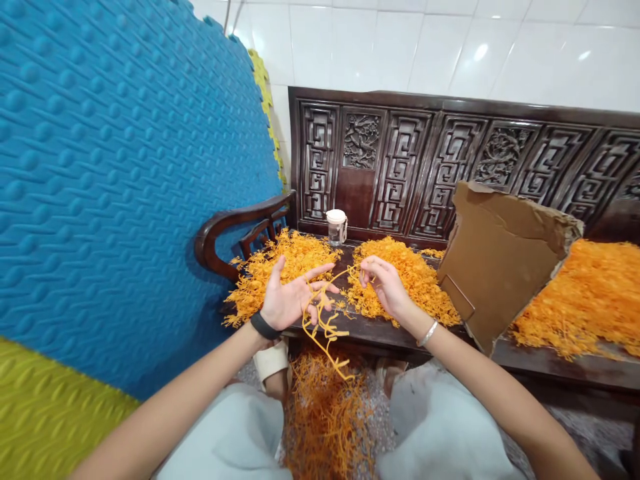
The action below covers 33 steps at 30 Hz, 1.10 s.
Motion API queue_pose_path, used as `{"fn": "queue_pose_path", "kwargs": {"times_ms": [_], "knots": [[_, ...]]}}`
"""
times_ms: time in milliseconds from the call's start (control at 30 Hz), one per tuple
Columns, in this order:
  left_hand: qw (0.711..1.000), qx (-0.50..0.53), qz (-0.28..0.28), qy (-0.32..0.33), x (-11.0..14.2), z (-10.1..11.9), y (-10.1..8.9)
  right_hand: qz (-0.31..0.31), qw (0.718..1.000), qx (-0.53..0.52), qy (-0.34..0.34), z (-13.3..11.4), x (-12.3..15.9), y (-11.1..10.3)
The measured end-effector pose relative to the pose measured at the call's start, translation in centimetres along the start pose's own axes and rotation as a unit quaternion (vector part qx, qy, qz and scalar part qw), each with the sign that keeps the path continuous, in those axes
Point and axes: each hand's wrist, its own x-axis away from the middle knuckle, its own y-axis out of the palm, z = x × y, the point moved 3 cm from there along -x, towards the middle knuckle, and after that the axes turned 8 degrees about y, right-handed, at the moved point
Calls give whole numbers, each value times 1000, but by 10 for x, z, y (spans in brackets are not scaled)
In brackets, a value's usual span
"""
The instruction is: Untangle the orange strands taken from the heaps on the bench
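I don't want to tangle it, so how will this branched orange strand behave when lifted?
The strand probably flops, since it curves and droops from the right hand. Being thin, it's likely light. Being so branched, it might snag.

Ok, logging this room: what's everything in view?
bench: one, brown, centre
wall: one, white, behind bench
piles: three, orange, on bench
cup: one, clear, on bench
cardboard: one, brown, between piles
mats: count unclear, blue and yellow, left
scraps: many, orange, below bench
strand: one, orange, centre
trousers: one, pale, bottom
left shoe: one, cream, lower centre
wristband: one, black, left arm
bracelet: one, silver, right arm
left hand: one, centre, open
right hand: one, pinching strand
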Motion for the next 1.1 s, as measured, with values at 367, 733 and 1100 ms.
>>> {"fn": "queue_pose_path", "kwargs": {"times_ms": [367, 733, 1100], "knots": [[953, -303, 11, 11, 12, 4, -9, 41, 998, 31, -22, -5, 12, 3], [914, -404, -14, -32, 21, -5, -5, 116, 988, 18, -95, -19, 11, -19], [935, -348, -11, -63, 18, -4, -16, 215, 970, -23, -111, -2, -8, -37]]}}
